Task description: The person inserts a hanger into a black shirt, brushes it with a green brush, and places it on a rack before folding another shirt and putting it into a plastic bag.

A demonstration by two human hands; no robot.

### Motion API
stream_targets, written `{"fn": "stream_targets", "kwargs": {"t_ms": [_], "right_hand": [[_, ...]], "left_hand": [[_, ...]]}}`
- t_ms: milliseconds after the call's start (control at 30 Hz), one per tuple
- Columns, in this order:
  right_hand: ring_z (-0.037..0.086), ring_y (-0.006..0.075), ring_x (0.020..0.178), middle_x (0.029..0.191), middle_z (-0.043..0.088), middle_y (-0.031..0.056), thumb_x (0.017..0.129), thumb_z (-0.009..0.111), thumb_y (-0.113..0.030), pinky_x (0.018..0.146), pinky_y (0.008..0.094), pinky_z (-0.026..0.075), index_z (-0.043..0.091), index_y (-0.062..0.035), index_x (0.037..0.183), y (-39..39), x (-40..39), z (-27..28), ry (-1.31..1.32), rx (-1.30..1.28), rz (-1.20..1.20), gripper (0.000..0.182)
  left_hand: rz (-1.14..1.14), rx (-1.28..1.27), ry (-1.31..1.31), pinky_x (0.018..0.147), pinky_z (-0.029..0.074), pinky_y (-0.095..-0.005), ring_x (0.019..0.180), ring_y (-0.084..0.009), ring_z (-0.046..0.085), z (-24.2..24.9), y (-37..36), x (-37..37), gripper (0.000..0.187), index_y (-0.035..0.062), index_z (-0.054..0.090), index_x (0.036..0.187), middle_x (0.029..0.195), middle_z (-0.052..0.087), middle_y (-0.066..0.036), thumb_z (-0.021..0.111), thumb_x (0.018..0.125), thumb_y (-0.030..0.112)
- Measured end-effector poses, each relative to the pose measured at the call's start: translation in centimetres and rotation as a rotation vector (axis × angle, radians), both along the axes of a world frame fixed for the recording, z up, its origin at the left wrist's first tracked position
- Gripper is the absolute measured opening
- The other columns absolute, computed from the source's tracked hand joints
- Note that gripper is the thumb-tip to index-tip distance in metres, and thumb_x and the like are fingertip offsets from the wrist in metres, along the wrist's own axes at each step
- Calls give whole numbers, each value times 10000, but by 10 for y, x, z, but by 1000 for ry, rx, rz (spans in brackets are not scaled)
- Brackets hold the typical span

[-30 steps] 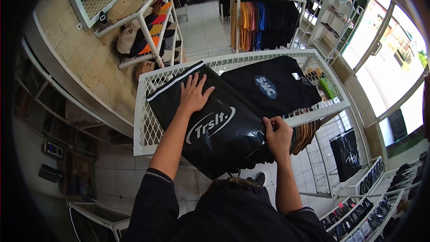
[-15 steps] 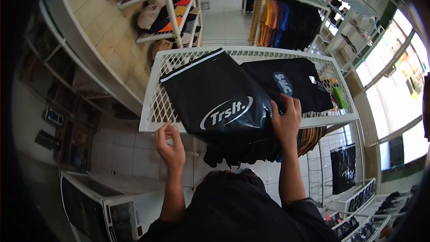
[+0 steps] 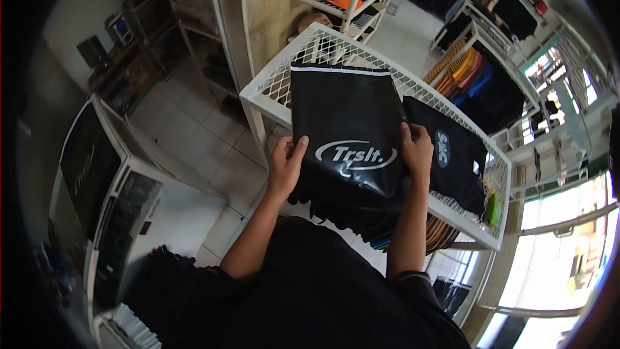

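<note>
A glossy black plastic packaging bag (image 3: 345,113) with a white "Trslt." logo and a white strip along its far edge is in front of me. My left hand (image 3: 286,167) grips its left edge, thumb on top. On the opposite edge, my right hand (image 3: 416,150) holds the bag between thumb and fingers, which are partly hidden. Right of the bag, a folded black T-shirt (image 3: 462,171) with a blue-grey oval print lies on the white mesh-topped rack (image 3: 276,111). The bag's near end hangs past the rack's front edge.
Clothes (image 3: 441,232) hang under the rack top. A green object (image 3: 494,209) lies at its right end. Shelves of caps (image 3: 352,0) stand behind, and another clothes rack (image 3: 481,68) is at the far right. A white cabinet (image 3: 171,213) stands at my left.
My left hand has gone from the rack's front edge to the bag's left edge. My right hand now grips the other edge. The bag has turned straighter toward me, and the view has swung left.
</note>
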State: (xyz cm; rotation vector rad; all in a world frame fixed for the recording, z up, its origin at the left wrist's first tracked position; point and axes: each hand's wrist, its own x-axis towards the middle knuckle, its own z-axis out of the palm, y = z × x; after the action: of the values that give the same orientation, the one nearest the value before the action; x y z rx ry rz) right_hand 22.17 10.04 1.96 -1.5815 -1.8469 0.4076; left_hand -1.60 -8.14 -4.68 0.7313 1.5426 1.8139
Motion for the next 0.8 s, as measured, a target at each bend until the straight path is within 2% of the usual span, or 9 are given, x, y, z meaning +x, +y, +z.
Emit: {"fn": "stream_targets", "kwargs": {"t_ms": [33, 67, 133, 167, 267, 433, 633, 700, 800], "right_hand": [[735, 375, 973, 1010, 751, 237, 970, 671, -472, 869, 432, 547, 712, 20, 1129, -7, 2, 9, 47, -91, 12, 519], [735, 375, 973, 1010, 751, 237, 970, 671, -472, 869, 432, 547, 712, 20, 1129, -8, 6, 7, 37, -90, 38, 519], [712, 261, 838, 898, 736, 189, 979, 688, -421, 785, 380, 533, 700, 43, 1098, -13, 13, 4, 158, -145, 161, 480], [620, 170, 750, 813, 688, 137, 993, 690, -347, 707, 344, 492, 673, 61, 1065, -17, 15, 7, 175, -211, 244, 414], [567, 136, 725, 768, 646, 102, 1016, 668, -298, 676, 332, 464, 654, 58, 1030, -33, 13, 2, 287, -112, 400, 357], [532, 100, 736, 776, 646, 78, 1046, 630, -249, 672, 301, 451, 654, 35, 1036, -68, -18, 11, 354, -98, 494, 285], [500, 44, 725, 814, 629, -2, 1070, 603, -183, 631, 231, 405, 652, 21, 1029, -93, -97, 22, 540, -152, 744, 214], [506, 28, 750, 834, 623, -34, 1079, 602, -204, 664, 202, 404, 637, 1, 1039, -107, -130, 34, 518, -203, 817, 212], [466, 22, 734, 817, 590, -49, 1080, 601, -211, 634, 206, 373, 634, -10, 1010, -126, -197, 30, 591, -197, 961, 215]], "left_hand": [[8, -4, 39, 557, 325, -259, 615, -51, 431, -1, -3, -1, 397, 45, 605, 842, 647, 455, 55, 654, 1037, 387], [34, -2, 30, 557, 325, -259, 615, -51, 431, -2, -6, -1, 397, 45, 605, 842, 647, 455, 55, 654, 1037, 387], [3, -27, -80, 546, 287, -265, 614, -39, 382, 12, -12, 1, 428, 65, 568, 768, 653, 415, 72, 659, 1035, 388], [40, -2, -21, 544, 279, -269, 621, -34, 372, 9, -14, 2, 428, 72, 565, 756, 658, 415, 80, 653, 1039, 380], [89, 4, -34, 548, 295, -268, 627, -34, 382, -5, -20, 7, 437, 66, 574, 740, 660, 429, 81, 641, 1044, 373], [179, -59, -10, 620, 420, -278, 682, -67, 523, 19, -51, 12, 380, -17, 673, 876, 717, 599, 26, 657, 1030, 331], [423, 32, 29, 597, 383, -273, 676, -53, 441, 29, -109, -29, 327, 2, 643, 893, 717, 509, 59, 601, 1071, 273], [508, 47, 22, 604, 382, -267, 687, -49, 441, 42, -136, -48, 325, -3, 649, 913, 728, 510, 64, 591, 1077, 271], [623, 91, 68, 639, 393, -249, 735, -36, 456, 53, -180, -86, 315, -22, 668, 979, 769, 543, 68, 572, 1087, 258]]}}
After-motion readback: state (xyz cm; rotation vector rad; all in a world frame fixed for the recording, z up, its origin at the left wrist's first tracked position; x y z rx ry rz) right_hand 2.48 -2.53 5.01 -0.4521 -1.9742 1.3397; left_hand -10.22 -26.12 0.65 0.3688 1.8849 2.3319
